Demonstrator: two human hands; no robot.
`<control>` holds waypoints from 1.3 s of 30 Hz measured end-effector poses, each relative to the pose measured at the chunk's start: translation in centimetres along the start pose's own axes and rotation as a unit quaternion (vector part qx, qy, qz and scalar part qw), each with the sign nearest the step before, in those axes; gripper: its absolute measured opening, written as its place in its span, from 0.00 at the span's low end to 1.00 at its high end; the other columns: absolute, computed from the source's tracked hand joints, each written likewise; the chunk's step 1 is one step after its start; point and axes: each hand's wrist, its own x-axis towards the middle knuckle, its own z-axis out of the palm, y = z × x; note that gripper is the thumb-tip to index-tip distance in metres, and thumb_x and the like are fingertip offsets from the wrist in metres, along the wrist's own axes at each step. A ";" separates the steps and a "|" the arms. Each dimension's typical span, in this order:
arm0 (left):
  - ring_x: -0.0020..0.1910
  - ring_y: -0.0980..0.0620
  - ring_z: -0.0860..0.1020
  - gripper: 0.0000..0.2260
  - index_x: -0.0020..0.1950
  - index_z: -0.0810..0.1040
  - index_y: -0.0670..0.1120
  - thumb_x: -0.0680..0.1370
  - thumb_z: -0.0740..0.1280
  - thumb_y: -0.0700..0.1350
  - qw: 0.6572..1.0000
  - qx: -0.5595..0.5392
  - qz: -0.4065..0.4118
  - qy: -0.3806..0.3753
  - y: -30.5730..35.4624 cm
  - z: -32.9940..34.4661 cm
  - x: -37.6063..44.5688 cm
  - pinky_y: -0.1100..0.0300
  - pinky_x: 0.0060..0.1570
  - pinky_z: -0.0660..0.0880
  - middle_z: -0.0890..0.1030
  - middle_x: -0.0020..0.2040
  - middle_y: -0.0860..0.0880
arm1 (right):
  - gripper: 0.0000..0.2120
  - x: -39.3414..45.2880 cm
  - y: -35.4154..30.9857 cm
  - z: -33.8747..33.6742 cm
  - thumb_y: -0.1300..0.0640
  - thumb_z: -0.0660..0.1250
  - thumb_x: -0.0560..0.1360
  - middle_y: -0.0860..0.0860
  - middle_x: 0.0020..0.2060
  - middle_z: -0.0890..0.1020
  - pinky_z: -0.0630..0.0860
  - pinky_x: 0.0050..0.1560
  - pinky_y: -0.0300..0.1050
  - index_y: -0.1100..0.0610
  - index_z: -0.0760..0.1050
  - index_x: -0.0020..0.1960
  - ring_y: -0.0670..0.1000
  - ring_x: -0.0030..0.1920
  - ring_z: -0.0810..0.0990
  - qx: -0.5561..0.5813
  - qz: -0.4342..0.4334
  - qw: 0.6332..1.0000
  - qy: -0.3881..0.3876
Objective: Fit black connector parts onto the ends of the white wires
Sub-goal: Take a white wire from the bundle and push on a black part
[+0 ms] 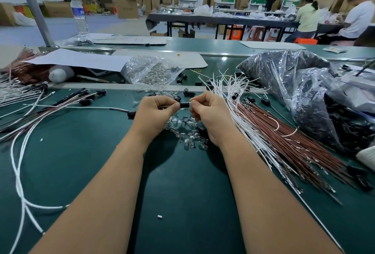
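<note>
Even overhead lighting is provided; glare is seen on the bag [288,75]; edges are bowed and background softened.

a water bottle [79,15] stands far left, clear glass bulbs [188,135] scattered on the green table [182,182]

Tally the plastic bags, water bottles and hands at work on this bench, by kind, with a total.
Clear bag of small glass bulbs: 1
Clear bags of black connector parts: 2
Water bottle: 1
Hands on the black connector, left hand and right hand: 2
Total: 6
</note>
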 end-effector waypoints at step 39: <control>0.32 0.58 0.75 0.04 0.43 0.82 0.47 0.76 0.70 0.39 0.999 -0.040 -0.014 -0.010 0.3 0.4 0.1 0.68 0.36 0.73 0.79 0.32 0.52 | 0.07 -0.3 -1.1 -0.1 0.62 0.69 0.75 0.46 0.24 0.78 0.70 0.27 0.34 0.56 0.75 0.39 0.43 0.24 0.73 0.039 -0.033 0.997 0.050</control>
